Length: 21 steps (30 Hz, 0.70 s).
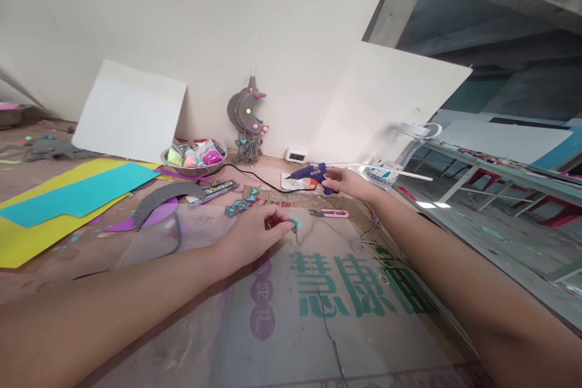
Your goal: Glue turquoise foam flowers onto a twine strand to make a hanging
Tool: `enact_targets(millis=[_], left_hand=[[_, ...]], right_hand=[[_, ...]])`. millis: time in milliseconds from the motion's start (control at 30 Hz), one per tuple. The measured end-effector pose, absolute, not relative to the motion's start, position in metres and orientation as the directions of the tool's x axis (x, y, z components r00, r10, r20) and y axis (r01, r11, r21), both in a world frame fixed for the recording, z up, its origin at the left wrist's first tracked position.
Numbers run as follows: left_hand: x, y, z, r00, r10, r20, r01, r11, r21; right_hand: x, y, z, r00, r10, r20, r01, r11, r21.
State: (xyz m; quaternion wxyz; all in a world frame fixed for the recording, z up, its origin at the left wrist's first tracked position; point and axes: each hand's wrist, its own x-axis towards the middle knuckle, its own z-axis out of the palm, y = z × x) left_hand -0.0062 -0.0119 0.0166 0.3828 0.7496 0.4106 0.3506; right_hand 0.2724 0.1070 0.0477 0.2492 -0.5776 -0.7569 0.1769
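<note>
My left hand [261,230] pinches a small piece of grey yarn with a turquoise scrap [295,222] on it, low over the printed plastic sheet. My right hand [348,183] is wrapped round the handle of a blue glue gun [309,171], whose nozzle points left near the back of the table. Between the hands lie pink thread snips [330,213]. Grey yarn [334,230] trails from the left hand's piece to the right. Just beyond the left hand sits a cluster of finished grey and turquoise pieces [237,207].
Behind stand a grey moon ornament [245,115], a small white digital clock [296,156] and a bowl of coloured pompoms [170,170]. Turquoise and yellow sheets [91,191] lie left. At right is a clear plastic jug [395,151]. A black cord [259,179] crosses the back.
</note>
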Motion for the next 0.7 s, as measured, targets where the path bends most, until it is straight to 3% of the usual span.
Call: enact_targets(millis=[333,700], left_hand=[[-0.006,-0.012,0.016,0.430,0.878,0.209,0.343,-0.373,0.862],[-0.009,-0.009,0.013,0.417,0.880,0.226,0.296,-0.366,0.882]], right_hand=[[0.240,0.118,0.024,-0.210,0.968,0.135,0.751,0.248,-0.612],[0.230,0.104,0.051,-0.194,0.965,0.179,0.784,0.262,-0.562]])
